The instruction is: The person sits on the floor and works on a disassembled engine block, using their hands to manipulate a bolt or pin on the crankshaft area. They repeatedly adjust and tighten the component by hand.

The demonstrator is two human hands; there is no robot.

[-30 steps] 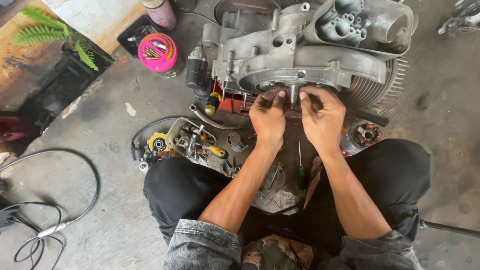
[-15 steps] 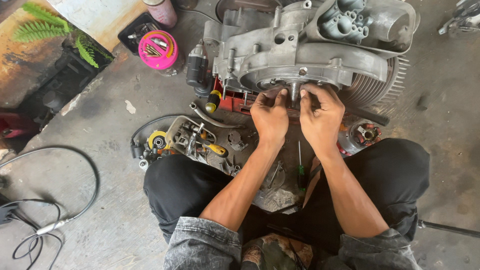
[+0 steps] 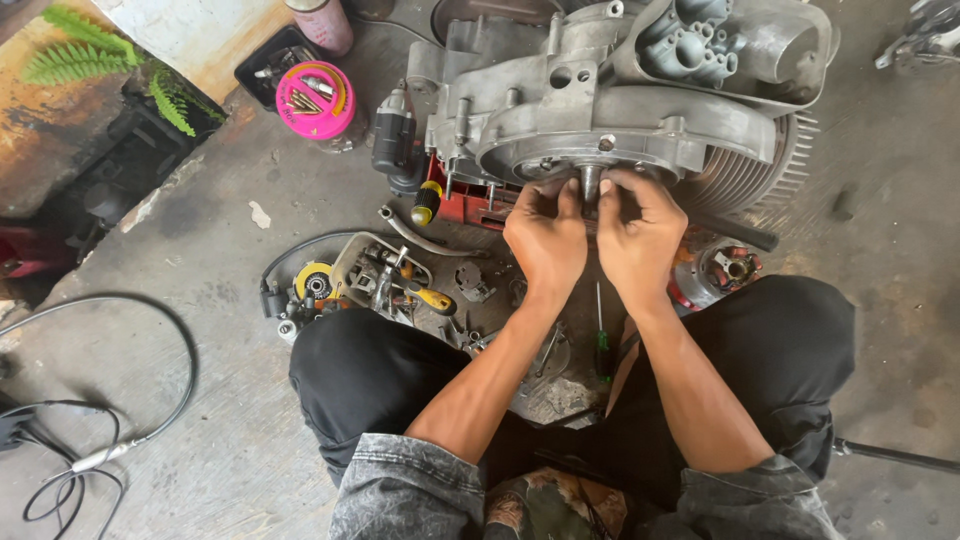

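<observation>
Fingers of the left hand (image 3: pixel 545 235) and right hand (image 3: pixel 638 232) are pinched narrow around a short metal shaft (image 3: pixel 590 183), touching it from both sides. The shaft sticks out of the grey engine casing (image 3: pixel 600 110), which stands on the concrete floor (image 3: pixel 200 250) before the knees.

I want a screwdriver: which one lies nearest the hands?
The green-handled screwdriver, lying below the right hand; the yellow-handled ones lie farther left, beyond the left hand.
</observation>
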